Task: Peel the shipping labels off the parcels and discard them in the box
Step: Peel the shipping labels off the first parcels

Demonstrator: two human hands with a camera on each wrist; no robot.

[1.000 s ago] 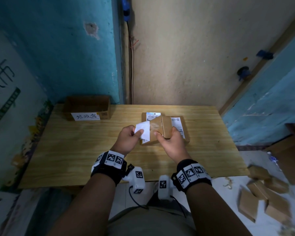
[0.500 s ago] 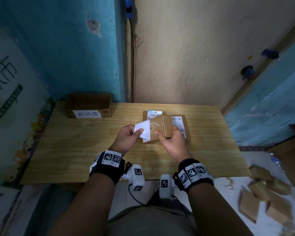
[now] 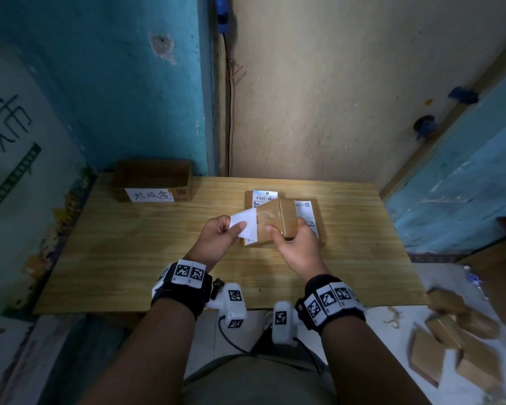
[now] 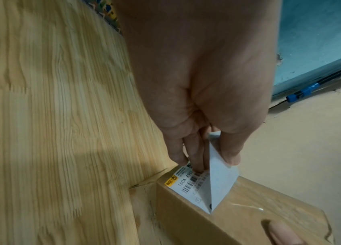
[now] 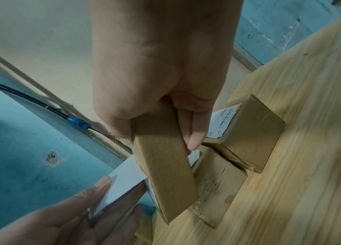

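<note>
Matt brown cardboard parcel (image 3: pixel 275 220) with glossy clear tape, white paper label (image 3: pixel 244 225), wood-grain table (image 3: pixel 129 244)

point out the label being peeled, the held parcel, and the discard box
label being peeled (image 3: pixel 244 222), head view, lifted white flap.
held parcel (image 5: pixel 165 165), right wrist view, long side face.
discard box (image 3: pixel 154 173), head view, front wall above its paper tag.

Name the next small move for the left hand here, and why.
Probably keep pulling leftward: the left hand pinches the label, half lifted yet stuck to the parcel gripped by the right hand; the box comes after.
</note>
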